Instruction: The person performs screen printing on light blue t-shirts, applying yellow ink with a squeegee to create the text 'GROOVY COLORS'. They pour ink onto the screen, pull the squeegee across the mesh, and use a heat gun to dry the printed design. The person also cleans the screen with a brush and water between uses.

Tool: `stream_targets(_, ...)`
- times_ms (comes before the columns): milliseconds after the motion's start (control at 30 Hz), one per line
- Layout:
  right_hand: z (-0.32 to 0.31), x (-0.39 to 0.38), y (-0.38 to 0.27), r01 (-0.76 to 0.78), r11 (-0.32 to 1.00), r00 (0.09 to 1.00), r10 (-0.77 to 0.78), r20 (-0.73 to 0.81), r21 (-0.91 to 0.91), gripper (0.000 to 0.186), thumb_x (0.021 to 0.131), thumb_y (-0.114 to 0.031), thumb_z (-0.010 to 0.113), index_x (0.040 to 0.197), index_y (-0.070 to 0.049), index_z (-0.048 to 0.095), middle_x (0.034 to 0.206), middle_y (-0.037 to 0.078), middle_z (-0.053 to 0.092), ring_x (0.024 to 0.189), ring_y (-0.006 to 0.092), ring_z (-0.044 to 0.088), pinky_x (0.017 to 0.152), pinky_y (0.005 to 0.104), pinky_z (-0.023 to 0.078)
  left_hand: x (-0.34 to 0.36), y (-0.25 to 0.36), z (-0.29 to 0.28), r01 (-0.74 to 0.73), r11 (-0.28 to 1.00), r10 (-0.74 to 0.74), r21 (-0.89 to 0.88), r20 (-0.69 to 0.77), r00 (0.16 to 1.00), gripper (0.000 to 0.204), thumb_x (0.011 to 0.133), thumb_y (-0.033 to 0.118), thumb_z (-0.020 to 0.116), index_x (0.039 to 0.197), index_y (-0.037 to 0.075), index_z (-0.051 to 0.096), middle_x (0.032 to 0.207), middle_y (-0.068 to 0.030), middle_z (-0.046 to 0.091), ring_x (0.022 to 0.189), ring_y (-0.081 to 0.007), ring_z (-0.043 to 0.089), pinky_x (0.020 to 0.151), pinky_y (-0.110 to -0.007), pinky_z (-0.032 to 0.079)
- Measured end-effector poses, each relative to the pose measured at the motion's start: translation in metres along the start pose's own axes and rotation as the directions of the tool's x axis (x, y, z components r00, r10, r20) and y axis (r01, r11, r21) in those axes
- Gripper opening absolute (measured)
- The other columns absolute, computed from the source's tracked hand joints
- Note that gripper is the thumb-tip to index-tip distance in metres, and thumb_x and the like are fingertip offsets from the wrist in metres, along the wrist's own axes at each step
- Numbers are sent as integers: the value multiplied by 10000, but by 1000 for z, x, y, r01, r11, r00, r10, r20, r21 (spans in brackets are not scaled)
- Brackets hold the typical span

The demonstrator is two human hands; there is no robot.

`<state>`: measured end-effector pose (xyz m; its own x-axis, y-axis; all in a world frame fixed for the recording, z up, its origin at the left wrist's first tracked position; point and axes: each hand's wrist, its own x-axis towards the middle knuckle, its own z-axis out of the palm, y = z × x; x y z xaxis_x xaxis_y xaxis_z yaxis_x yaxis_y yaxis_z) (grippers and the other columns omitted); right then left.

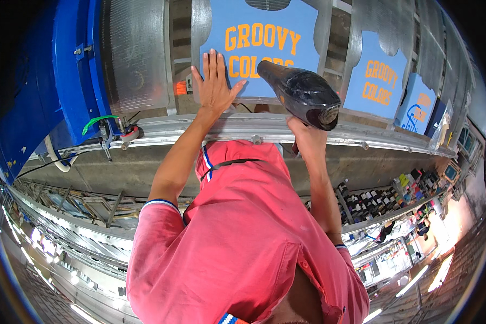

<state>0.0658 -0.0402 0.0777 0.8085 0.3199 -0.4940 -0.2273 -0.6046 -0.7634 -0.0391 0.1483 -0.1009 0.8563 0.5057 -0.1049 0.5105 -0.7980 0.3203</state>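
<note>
A light blue shirt panel [210, 32] with orange printed lettering lies flat on a metal board in front of me. My left hand [217, 81] rests on its left part, fingers stretched out and lying flat beside the print. In my right hand [308, 141] is a black hair dryer [302, 89], gripped by its handle. Its nozzle points up and left over the lower line of lettering and hides part of it. The nozzle seems close above the cloth, but I cannot tell the gap.
Farther right, more boards carry a second printed blue panel [377, 75] and a smaller one [416, 105] with darker blue marks. A metal rail [237, 125] runs along the near edge. Blue machinery [70, 65] stands left, near a green-handled tool [100, 124]. Shelved containers [383, 200] are behind me.
</note>
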Motion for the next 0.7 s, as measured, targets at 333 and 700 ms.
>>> stream_targets(333, 13, 13, -10, -39, 998, 998, 42, 57, -47, 218, 703, -77, 624, 896, 23, 604, 784, 61, 627, 712, 170, 565, 693, 313, 460, 0, -3, 5, -10, 997, 10, -77, -10, 1000, 990, 830, 694, 464, 1465, -21, 205, 1555, -166, 139, 1454, -323, 37, 1072, -665, -19)
stream_targets(700, 27, 24, -9, 102, 994, 994, -101, 42, -29, 184, 714, -84, 646, 864, 20, 624, 748, 3, 596, 701, 96, 517, 639, 274, 425, -4, -14, 0, 42, 997, -44, -65, -31, 999, 980, 820, 682, 484, 1448, -33, 249, 1554, -166, 148, 1451, -336, 34, 1062, -672, -43)
